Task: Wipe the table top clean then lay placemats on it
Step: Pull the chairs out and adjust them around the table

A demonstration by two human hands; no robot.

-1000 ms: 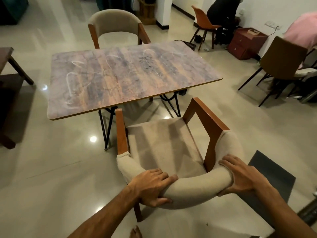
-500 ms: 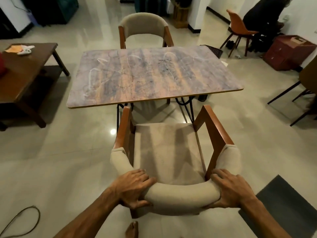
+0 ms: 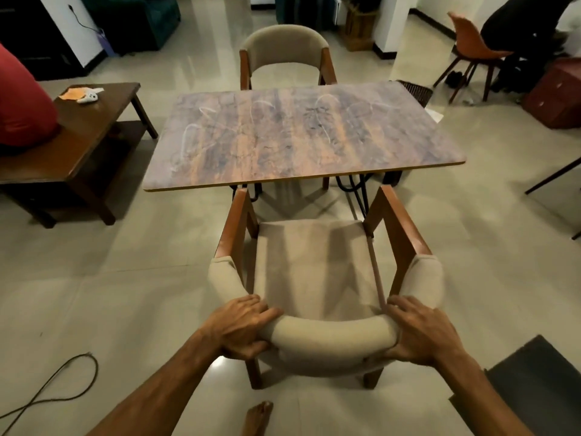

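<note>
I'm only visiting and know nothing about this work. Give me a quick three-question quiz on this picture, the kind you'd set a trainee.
1. True or false: placemats already lie on the table top.
2. The left hand and the right hand both grip: A) a cloth, B) the padded backrest, C) the table edge.
3. How many beige chairs stand at this table?

Key: 1 false; only white smears show on it. 2 B. 3 two: the near chair and the far chair.
</note>
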